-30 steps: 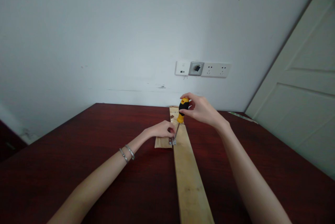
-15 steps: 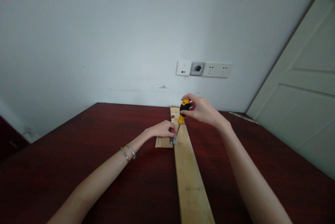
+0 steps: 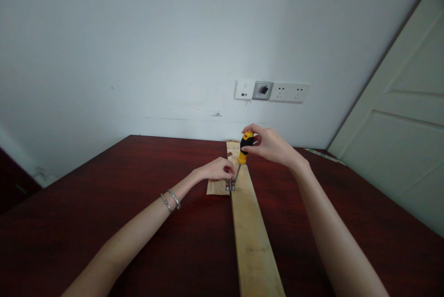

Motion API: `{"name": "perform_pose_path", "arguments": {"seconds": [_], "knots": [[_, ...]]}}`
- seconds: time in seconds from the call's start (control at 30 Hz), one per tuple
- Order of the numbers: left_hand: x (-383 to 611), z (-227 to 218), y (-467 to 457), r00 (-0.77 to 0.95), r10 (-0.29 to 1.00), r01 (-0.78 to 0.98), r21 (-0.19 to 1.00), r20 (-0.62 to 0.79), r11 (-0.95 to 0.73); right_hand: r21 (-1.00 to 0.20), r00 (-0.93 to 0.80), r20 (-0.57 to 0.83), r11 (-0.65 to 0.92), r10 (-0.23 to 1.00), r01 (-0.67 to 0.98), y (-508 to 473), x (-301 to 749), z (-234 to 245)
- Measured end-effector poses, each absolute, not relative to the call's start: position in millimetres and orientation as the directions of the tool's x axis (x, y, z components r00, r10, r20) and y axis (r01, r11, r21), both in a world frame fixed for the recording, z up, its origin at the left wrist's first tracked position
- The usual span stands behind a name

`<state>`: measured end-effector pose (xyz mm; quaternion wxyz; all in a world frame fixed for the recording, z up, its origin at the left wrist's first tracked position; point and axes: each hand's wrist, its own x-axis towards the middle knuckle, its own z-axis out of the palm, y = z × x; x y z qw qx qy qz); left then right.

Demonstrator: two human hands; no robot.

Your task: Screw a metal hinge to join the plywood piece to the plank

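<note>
My right hand [image 3: 272, 145] grips a yellow and black screwdriver [image 3: 246, 142] by its handle, the shaft slanting down to the left. Its tip is close to a small metal hinge [image 3: 230, 184]; whether the two touch I cannot tell. The hinge spans the joint between a long wooden board [image 3: 251, 237] and a short wooden piece [image 3: 218, 188] on its left. My left hand [image 3: 218, 169] rests over the short piece, thumb and fingers pinched at the hinge's far end. Anything small between those fingertips is hidden.
Both wooden pieces lie on a dark red table [image 3: 166, 241]. Behind it is a pale wall with a row of sockets [image 3: 272, 91]. A white panelled door [image 3: 398, 126] leans in from the right, and a thin strip [image 3: 324, 155] lies near the table's back right edge.
The screwdriver's tip has shifted slightly to the right, off the middle of the hinge, and more of the hinge shows. My left hand stays almost in place.
</note>
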<state>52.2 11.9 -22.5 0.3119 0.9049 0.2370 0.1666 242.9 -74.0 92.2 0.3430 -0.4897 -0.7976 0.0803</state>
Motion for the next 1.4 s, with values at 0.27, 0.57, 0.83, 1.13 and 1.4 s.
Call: {"name": "perform_pose_path", "arguments": {"seconds": [0.27, 0.57, 0.83, 1.13, 1.4], "knots": [[53, -25, 15, 0.843, 0.520, 0.335, 0.621, 0.140, -0.709, -0.501, -0.257, 0.507, 0.524, 0.823, 0.689, -77, 247, 95], [52, -22, 14, 0.844, 0.519, 0.321, 0.645, 0.138, -0.693, -0.532, -0.272, 0.472, 0.516, 0.839, 0.671, -78, 248, 96], [50, -19, 17, 0.802, 0.567, 0.275, 0.725, 0.190, -0.631, -0.525, -0.288, 0.442, 0.505, 0.850, 0.685, -78, 245, 96], [-11, 20, 40, 0.629, 0.711, 0.196, 0.821, 0.314, -0.536, -0.516, -0.279, 0.482, 0.526, 0.831, 0.677, -79, 253, 99], [-174, 34, 62, 0.518, 0.854, 0.748, 0.462, 0.042, -0.476, -0.474, -0.242, 0.474, 0.477, 0.847, 0.740, -78, 259, 99]]}}
